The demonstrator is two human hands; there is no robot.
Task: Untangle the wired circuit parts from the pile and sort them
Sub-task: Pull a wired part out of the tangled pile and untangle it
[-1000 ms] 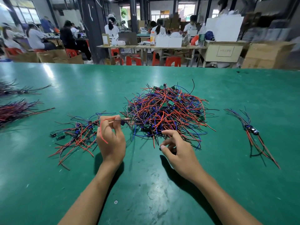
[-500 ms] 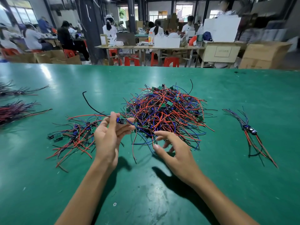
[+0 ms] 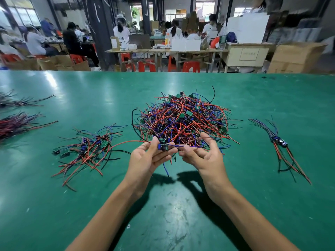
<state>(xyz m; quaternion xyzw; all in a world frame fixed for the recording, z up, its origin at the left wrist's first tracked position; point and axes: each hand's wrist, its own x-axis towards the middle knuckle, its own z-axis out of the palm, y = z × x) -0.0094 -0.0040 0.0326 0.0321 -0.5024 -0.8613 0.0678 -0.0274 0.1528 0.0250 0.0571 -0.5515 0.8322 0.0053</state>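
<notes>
A big tangled pile (image 3: 183, 118) of small green circuit boards with red, blue and black wires lies mid-table. Just in front of it my left hand (image 3: 146, 158) pinches one small circuit part (image 3: 163, 147) between thumb and fingers, lifted off the table. Its red wire trails left and a blue wire runs right to my right hand (image 3: 201, 154), whose fingertips pinch that wire. Left of my hands lies a smaller loose group of parts (image 3: 87, 149). A neat little bundle (image 3: 279, 142) rests at the right.
Two wire bundles (image 3: 16, 124) lie at the table's left edge. The green table (image 3: 163, 214) stretches bare in front of me. Beyond its far edge stand workbenches, red stools, cardboard boxes and seated people.
My left hand has drawn the circuit part out toward the middle and turned palm-up. My right hand rose from the pile's edge and took hold of the part's blue wire.
</notes>
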